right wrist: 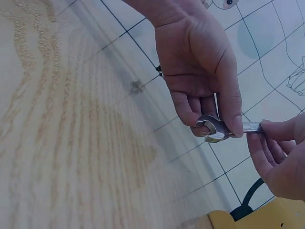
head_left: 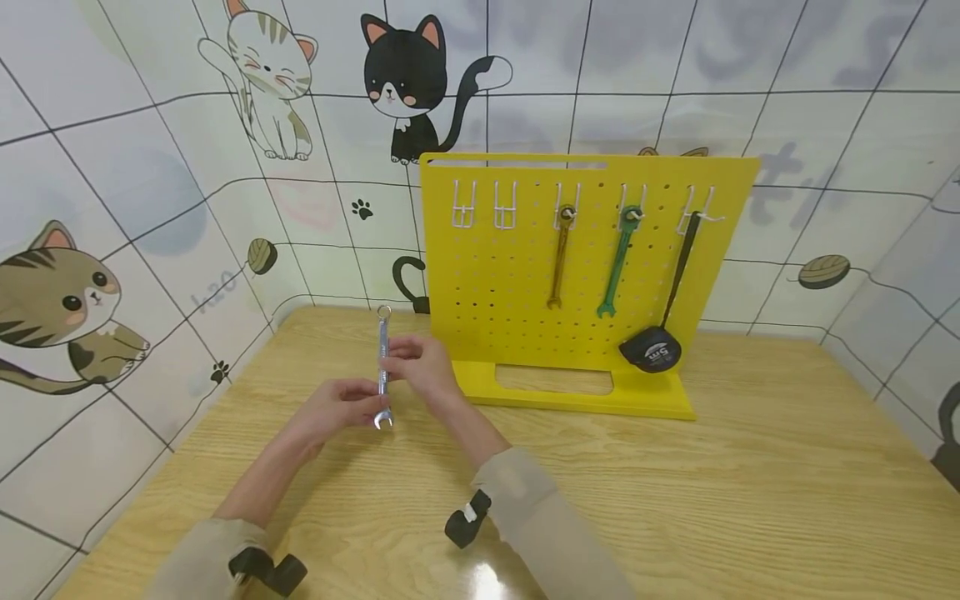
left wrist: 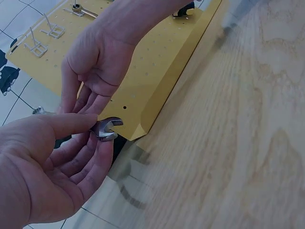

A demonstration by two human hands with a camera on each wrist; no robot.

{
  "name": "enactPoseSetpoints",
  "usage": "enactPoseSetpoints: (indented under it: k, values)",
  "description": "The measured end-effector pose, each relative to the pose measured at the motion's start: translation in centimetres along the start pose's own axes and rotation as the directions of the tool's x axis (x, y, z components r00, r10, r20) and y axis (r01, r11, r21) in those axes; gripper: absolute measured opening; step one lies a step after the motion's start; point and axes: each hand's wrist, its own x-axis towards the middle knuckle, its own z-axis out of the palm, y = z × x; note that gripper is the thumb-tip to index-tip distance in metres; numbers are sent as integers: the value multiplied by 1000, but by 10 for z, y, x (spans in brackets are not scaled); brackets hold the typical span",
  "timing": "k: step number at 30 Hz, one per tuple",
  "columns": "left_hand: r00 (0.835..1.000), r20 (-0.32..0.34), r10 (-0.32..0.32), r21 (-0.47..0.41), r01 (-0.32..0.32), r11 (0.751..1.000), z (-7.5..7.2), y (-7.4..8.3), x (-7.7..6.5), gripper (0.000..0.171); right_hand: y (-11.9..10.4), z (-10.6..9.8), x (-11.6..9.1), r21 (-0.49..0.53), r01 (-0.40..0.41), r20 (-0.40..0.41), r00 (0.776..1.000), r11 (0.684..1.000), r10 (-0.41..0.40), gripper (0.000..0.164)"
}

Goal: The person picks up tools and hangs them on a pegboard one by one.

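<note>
A silver combination wrench (head_left: 384, 346) is held upright between both hands, left of the yellow pegboard, its ring end up and its open end down. My left hand (head_left: 337, 410) pinches it low, near the open-end jaw, with thumb and fingers. Higher on the shank, my right hand (head_left: 422, 365) grips it between thumb and fingertips. In the left wrist view the wrench's open end (left wrist: 107, 129) sticks out past the left thumb. The right wrist view shows the shank (right wrist: 251, 127) running from one hand to the other.
The yellow pegboard (head_left: 517, 292) stands on the wooden table (head_left: 675, 500). From its white hooks hang a gold wrench (head_left: 559, 262), a green wrench (head_left: 618, 262) and a black tape measure (head_left: 654, 348). Two white hooks (head_left: 484, 206) at its left carry nothing. Cat-patterned wall covering rises behind.
</note>
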Motion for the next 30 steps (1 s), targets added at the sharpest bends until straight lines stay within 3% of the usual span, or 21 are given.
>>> enactPoseSetpoints:
  k: [15,30]
  values:
    - [995,-54,79,51,-76,996,25,27,16,36,-27,-30,-4,-17,120,-69,990,993,-121,23]
    - [978,-72,195,19,-194,981,51,59,32,30,-56,-65,-3,-39,256,-110,960,966,-259,21]
